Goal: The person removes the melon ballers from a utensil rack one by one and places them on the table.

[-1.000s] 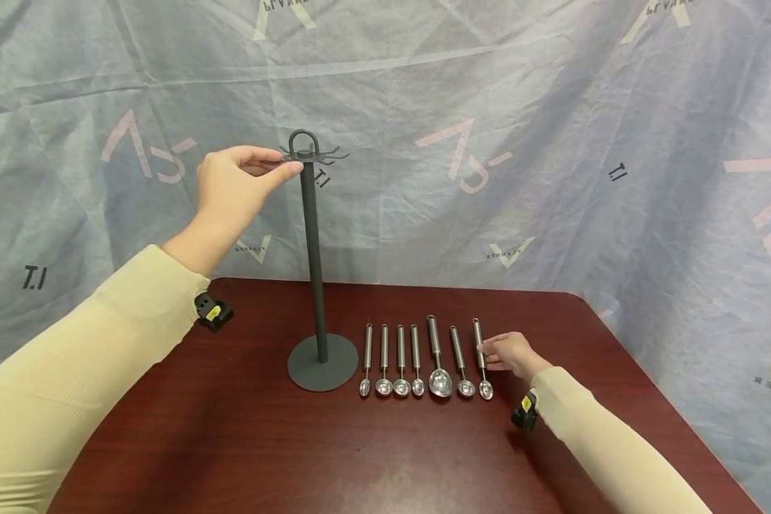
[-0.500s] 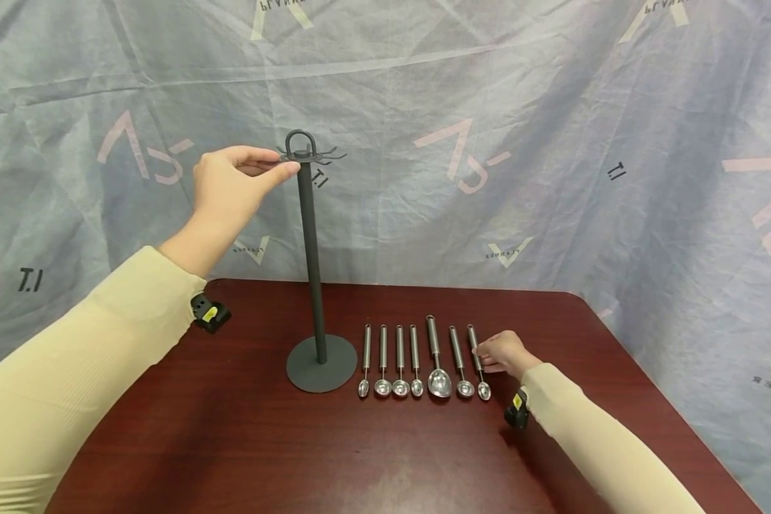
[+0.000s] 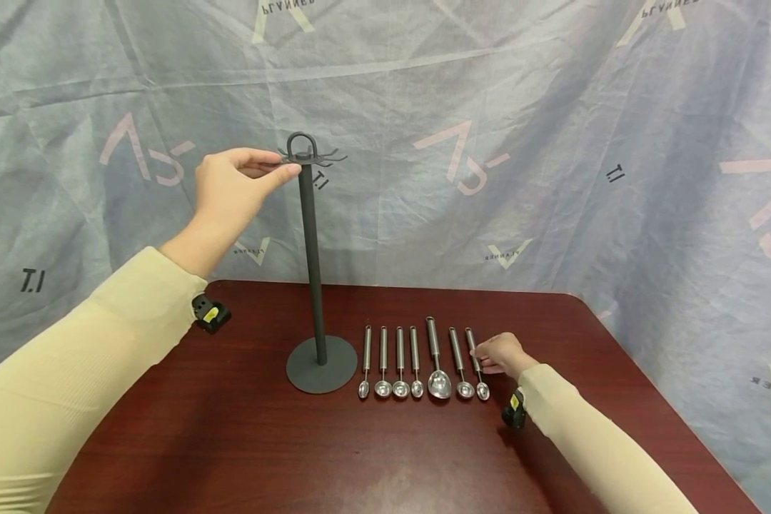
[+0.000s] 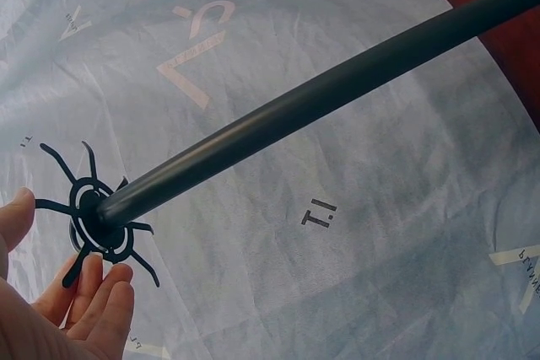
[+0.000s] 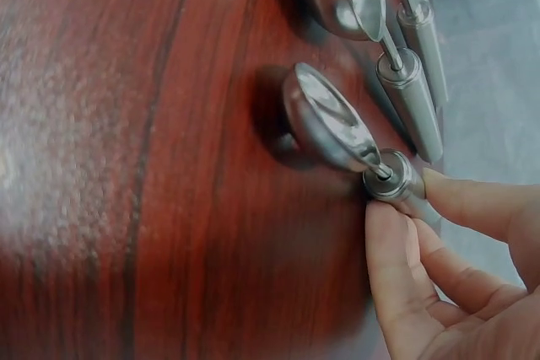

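My left hand (image 3: 228, 187) holds the hooked top of a dark grey utensil stand (image 3: 313, 264). In the left wrist view, the thumb touches one hook while several fingers of that hand (image 4: 93, 314) press the ring's opposite side. My right hand (image 3: 502, 352) pinches the handle of the rightmost small steel spoon (image 3: 483, 390). Its oval bowl (image 5: 325, 120) is near the table top in the right wrist view, with thumb and fingers on either side of the handle. Left of it lies a steel spoon with a round bowl (image 3: 465, 390), its handle nearly parallel.
Several more steel spoons lie in a row, including a larger one (image 3: 440, 384), between the right hand and the stand's round base (image 3: 321, 375). They rest on a dark red wooden table (image 3: 295, 450). A grey printed cloth (image 3: 385, 214) hangs behind the table.
The rightmost spoon's handle end has shifted left and slightly nearer, closer to its neighbour, along with my right hand. My left hand keeps its hold on the stand's top.
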`<state>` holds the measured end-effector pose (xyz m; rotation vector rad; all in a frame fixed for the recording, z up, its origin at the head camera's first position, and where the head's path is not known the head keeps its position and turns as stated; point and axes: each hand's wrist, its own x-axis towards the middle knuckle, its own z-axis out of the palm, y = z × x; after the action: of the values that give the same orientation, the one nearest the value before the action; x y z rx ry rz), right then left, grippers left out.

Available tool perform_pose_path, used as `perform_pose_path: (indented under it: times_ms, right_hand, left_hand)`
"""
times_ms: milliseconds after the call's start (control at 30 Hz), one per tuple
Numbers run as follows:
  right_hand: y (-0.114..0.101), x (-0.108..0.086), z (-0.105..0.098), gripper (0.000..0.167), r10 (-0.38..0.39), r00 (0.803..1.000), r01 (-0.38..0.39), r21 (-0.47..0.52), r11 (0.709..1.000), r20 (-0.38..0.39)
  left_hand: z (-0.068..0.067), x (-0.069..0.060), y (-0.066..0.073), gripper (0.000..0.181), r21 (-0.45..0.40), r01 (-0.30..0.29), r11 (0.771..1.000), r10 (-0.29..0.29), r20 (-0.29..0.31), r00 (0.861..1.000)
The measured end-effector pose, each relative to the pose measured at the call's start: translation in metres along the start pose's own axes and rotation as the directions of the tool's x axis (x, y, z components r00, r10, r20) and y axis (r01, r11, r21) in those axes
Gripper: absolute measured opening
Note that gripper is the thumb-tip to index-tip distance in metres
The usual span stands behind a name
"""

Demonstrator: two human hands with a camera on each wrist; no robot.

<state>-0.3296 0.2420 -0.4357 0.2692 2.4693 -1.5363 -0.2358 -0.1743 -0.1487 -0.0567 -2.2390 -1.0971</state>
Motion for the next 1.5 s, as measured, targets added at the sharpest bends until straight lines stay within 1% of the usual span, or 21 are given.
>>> perform_pose_path:
  times_ms: [167,233,300,467,533,667,767,1000,1100,1233,1367,1500]
  right_hand:
    - [0.002,-0.002,-0.004,0.026,-0.035,0.999,0.035,0.014,0.999,0.033]
    - [0.002,-0.002,-0.004,0.026,-0.033,0.999,0.032,0.02,0.999,0.023]
    - [0.002,-0.002,-0.001,0.028,-0.023,1.0,0.023,0.025,0.999,0.003]
    - [0.001,-0.002,0.003,0.032,-0.007,1.0,0.008,0.044,0.999,-0.009]
    - [0.0,-0.003,0.003,0.034,0.004,1.0,-0.004,0.039,0.999,-0.015]
    - [-0.001,-0.004,0.001,0.039,0.04,0.998,-0.039,0.02,0.999,-0.054]
    - [-0.003,-0.005,-0.002,0.042,0.051,0.997,-0.05,0.011,0.999,-0.064]
    - [-0.008,-0.008,-0.009,0.043,0.064,0.996,-0.063,0.02,0.998,-0.061]
    - [-0.009,-0.009,-0.01,0.045,0.055,0.996,-0.054,0.019,0.998,-0.065]
    - [-0.012,-0.012,-0.011,0.041,0.041,0.997,-0.04,0.02,0.999,-0.059]
    - [-0.018,-0.016,-0.012,0.035,0.034,0.998,-0.033,0.021,0.999,-0.05]
    - [-0.025,-0.021,-0.014,0.037,0.025,0.999,-0.025,0.012,1.0,-0.032]
  left_hand:
    - [0.001,0.0,0.0,0.053,-0.005,0.0,1.0,0.0,0.004,1.0]
    - [0.001,0.0,0.0,0.053,-0.014,0.004,1.0,-0.004,0.006,1.0]
    - [0.0,0.0,0.0,0.053,-0.024,0.006,1.0,-0.006,0.008,1.0]
    - [0.001,-0.001,-0.003,0.052,-0.068,0.008,0.998,-0.007,0.007,1.0]
    - [0.002,-0.001,-0.004,0.052,-0.087,0.002,0.996,-0.002,0.002,1.0]
    - [0.004,-0.002,-0.005,0.05,-0.106,-0.013,0.994,0.012,-0.009,1.0]
    - [0.004,-0.003,-0.005,0.049,-0.116,-0.014,0.993,0.013,-0.013,1.0]
    - [0.004,-0.003,-0.007,0.05,-0.133,-0.019,0.991,0.018,-0.011,1.0]
    - [0.004,-0.003,-0.008,0.051,-0.155,-0.021,0.988,0.019,-0.018,1.0]
    - [0.004,-0.003,-0.01,0.051,-0.185,-0.027,0.982,0.021,-0.035,0.999]
    - [0.004,-0.004,-0.011,0.051,-0.197,-0.029,0.98,0.022,-0.04,0.999]
    - [0.004,-0.005,-0.012,0.05,-0.2,-0.03,0.979,0.023,-0.037,0.999]
